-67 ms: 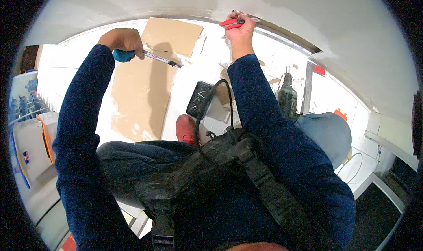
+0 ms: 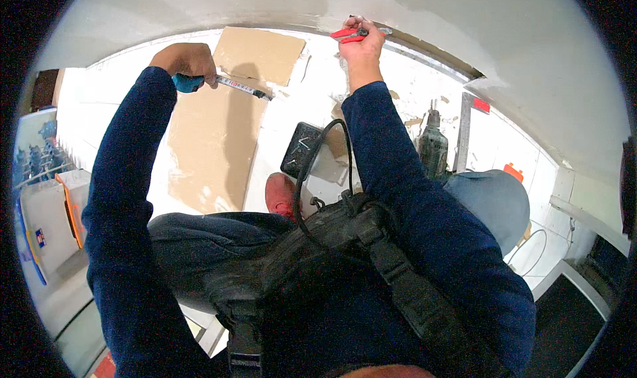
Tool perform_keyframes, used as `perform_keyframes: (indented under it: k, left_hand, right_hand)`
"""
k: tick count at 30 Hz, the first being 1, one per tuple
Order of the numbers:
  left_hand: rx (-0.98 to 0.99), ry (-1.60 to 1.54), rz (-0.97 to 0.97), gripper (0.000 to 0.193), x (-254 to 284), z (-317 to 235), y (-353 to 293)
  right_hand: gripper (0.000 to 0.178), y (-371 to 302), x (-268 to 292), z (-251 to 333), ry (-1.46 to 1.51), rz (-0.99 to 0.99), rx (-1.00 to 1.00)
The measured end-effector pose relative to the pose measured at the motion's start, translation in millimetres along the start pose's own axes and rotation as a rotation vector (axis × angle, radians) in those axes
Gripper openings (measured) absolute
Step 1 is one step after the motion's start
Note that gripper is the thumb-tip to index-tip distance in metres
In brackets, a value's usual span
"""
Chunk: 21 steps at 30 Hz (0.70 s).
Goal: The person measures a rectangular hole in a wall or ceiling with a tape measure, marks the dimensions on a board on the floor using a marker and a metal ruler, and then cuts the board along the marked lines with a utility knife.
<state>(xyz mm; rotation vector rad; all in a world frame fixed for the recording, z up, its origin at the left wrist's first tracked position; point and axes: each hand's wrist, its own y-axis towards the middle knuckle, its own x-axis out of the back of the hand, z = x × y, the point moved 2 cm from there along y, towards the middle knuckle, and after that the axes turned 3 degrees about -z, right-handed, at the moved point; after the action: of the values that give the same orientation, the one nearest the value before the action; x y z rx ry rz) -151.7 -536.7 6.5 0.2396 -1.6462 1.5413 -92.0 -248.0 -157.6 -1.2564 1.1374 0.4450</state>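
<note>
One tape measure (image 2: 188, 84), left hand (image 2: 191, 61) barely shifted

Nearer the body than the left hand (image 2: 192, 61) lies a large cardboard sheet (image 2: 207, 146); a smaller cardboard piece (image 2: 255, 51) lies just right of that hand. Between both hands, closer in, sits a black box (image 2: 300, 150). Right of the right hand (image 2: 363, 46) are a dark bottle-shaped object (image 2: 433, 152), a metal bar (image 2: 462, 139) and an orange item (image 2: 513, 171). Well left of the left hand stands a pale container (image 2: 50, 212).
</note>
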Motion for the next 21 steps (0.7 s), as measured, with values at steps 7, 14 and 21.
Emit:
perform_keyframes:
  k: [7, 14, 21]
  left_hand:
    - [-0.219, -0.186, -0.091, 0.031, -25.2, 22.9, 29.3]
    - [-0.023, -0.243, -0.177, 0.033, -17.4, 36.8, 46.2]
    - [0.097, -0.422, -0.124, 0.025, -48.2, 97.3, 36.3]
  right_hand:
    - [0.007, -5.0, 4.9, 10.6, -0.046, -0.008, 0.032]
    - [0.012, 30.7, 85.1, 105.1, -1.211, -0.505, 0.322]
    - [0.022, -15.1, 99.6, 146.8, -0.786, -0.36, 0.507]
